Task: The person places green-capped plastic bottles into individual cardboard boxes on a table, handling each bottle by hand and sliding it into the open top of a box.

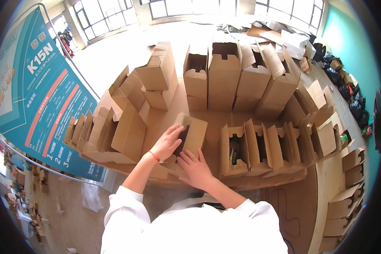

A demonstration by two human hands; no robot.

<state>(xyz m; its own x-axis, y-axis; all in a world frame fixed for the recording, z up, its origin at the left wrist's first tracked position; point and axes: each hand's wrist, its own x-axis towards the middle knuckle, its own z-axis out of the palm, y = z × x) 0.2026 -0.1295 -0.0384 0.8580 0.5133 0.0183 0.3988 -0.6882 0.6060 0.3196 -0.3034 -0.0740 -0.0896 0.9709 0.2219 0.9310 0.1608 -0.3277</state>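
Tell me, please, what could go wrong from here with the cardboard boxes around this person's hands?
The left hand and right hand lie on the middle cardboard box with fingers extended, not wrapped around it, so it might slide or skew if pushed.

The right forearm passes close to the nearest open box of the right-hand row and might bump it.

Farther back, boxes stacked two high could topple if knocked.

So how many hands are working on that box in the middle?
2: the left hand, with a red band at its wrist, is at the left side of the cardboard box; the right hand is at the near end. No other hands show there.
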